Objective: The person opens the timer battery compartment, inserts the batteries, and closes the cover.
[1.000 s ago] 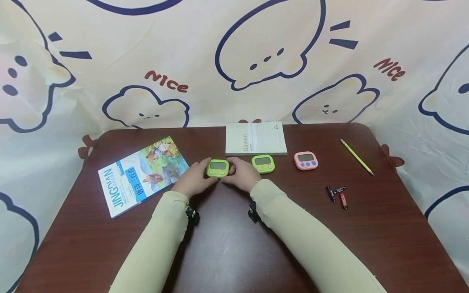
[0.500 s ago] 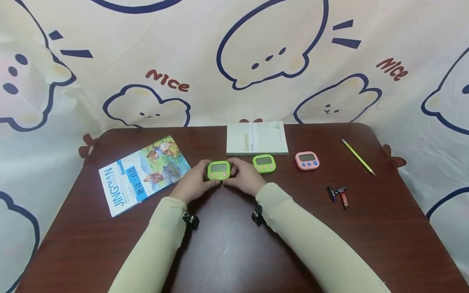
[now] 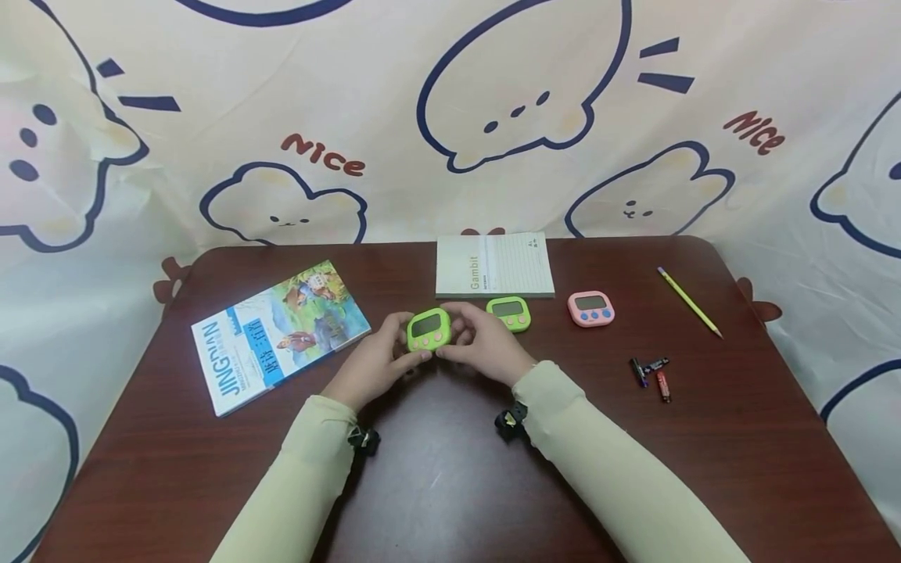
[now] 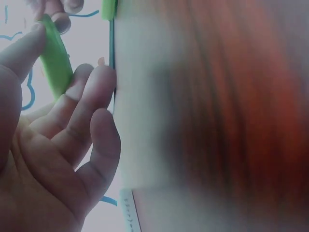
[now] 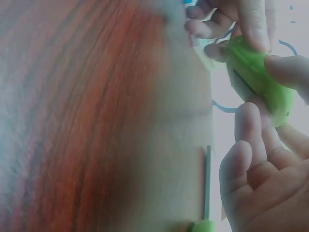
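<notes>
Both hands hold a green digital timer [image 3: 428, 330] in front of the middle of the table, its screen and pink buttons facing up and slightly tilted. My left hand [image 3: 376, 361] pinches its left side between thumb and fingers. On the right side, my right hand [image 3: 490, 344] grips it the same way. In the left wrist view the timer [image 4: 56, 63] appears edge-on, raised off the table. The right wrist view shows the timer's underside [image 5: 260, 79] with both thumbs on its edge. A second green timer [image 3: 508, 313] lies just beyond the right hand.
A pink timer [image 3: 590, 309] lies right of the green one. Behind stands a notepad [image 3: 495, 266]; a colourful book [image 3: 278, 336] lies at the left. To the right are a yellow pencil [image 3: 690, 302] and three small batteries [image 3: 662, 386]. A patterned cloth [image 3: 394, 102] hangs behind the table.
The held green timer has come up and slightly toward me, turning from level to tilted. Both hands have drawn back a little with it; the other things stay put.
</notes>
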`<control>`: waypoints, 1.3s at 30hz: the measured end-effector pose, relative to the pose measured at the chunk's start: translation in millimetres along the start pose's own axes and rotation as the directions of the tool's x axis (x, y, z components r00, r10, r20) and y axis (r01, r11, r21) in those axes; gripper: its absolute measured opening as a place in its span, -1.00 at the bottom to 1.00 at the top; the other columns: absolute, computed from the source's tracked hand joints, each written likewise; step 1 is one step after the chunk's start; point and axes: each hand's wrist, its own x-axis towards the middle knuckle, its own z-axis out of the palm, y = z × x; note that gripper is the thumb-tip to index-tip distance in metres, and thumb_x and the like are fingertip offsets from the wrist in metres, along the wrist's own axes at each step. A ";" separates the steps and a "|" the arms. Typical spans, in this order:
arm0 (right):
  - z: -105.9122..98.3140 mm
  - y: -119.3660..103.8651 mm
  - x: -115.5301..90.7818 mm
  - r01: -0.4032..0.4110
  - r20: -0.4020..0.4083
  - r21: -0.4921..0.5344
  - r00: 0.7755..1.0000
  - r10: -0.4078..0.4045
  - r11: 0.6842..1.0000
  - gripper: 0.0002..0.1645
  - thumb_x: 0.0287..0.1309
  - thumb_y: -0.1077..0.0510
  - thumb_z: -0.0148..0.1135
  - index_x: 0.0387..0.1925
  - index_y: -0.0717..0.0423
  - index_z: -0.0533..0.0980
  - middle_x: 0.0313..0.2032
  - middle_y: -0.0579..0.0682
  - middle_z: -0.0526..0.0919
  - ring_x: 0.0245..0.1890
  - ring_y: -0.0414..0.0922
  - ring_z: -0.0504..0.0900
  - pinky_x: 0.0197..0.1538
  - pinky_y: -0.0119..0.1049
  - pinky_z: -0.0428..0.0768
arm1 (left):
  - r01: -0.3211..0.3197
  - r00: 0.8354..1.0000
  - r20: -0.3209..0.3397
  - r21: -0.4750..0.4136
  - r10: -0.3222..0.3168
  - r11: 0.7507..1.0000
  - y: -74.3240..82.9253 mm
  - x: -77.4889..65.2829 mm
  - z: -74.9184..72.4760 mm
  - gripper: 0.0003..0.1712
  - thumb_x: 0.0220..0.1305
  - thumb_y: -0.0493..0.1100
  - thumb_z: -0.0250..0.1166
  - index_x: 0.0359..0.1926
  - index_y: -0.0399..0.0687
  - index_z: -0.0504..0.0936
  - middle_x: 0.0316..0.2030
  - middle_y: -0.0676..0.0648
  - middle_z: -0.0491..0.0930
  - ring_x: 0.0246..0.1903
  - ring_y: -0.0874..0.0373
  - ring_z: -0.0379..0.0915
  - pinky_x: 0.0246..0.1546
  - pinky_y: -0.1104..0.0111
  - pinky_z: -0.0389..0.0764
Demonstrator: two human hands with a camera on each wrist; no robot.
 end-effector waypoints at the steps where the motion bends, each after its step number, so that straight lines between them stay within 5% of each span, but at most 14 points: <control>1: -0.6 -0.3 -2.2 0.003 -0.006 0.018 1.000 -0.003 1.000 -0.21 0.08 0.20 0.51 0.34 0.09 0.40 -0.23 -0.02 0.61 -0.33 -0.14 0.60 -0.30 -0.32 0.60 | -0.008 1.000 -0.001 -0.008 0.008 1.000 1.4 -1.5 0.6 -0.22 0.37 0.09 0.32 0.41 -0.10 0.19 -0.30 0.00 0.59 -0.43 0.20 0.55 -0.37 0.28 0.59; 20: -23.0 -7.4 -59.5 0.074 -0.104 0.150 0.993 -0.059 0.986 -0.18 0.00 0.20 0.57 0.31 -0.01 0.43 -0.23 -0.05 0.69 -0.26 -0.08 0.63 -0.28 -0.35 0.59 | -0.153 0.985 -0.125 -0.265 0.123 0.952 39.7 -30.1 17.5 -0.15 0.24 -0.13 0.47 0.44 0.04 0.21 -0.26 -0.01 0.59 -0.35 0.13 0.49 -0.37 0.37 0.56; 39: -51.4 -31.4 -86.1 0.143 -0.087 0.043 0.987 -0.138 0.989 -0.16 -0.01 0.25 0.56 0.32 0.02 0.40 -0.23 -0.08 0.68 -0.27 -0.06 0.62 -0.25 -0.20 0.65 | -0.251 0.965 -0.143 -0.272 0.219 0.929 68.1 -41.0 16.4 -0.13 0.20 -0.15 0.50 0.45 0.20 0.25 -0.24 0.06 0.60 -0.35 0.14 0.47 -0.39 0.27 0.60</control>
